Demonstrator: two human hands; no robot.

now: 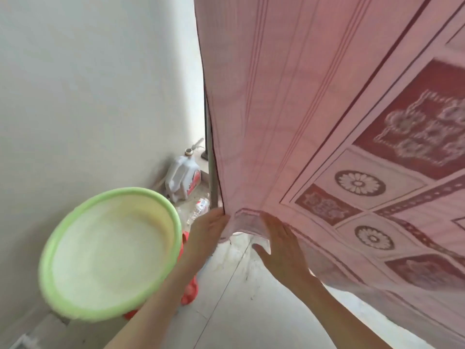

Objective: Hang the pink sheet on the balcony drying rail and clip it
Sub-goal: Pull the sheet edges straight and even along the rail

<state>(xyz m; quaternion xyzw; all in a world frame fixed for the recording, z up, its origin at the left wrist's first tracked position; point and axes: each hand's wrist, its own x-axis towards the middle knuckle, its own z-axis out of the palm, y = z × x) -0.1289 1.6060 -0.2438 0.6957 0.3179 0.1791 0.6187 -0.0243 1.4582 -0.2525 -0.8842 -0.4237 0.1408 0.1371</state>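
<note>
Two flat, straight-fingered hands, left [210,229] and right [280,239], against pink sheet [314,109] corner, no grip.

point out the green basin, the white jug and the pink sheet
green basin [75,215], head view, on its upper left rim
white jug [180,176], head view, on the middle of its body
pink sheet [302,109], head view, on the plain striped part
</note>
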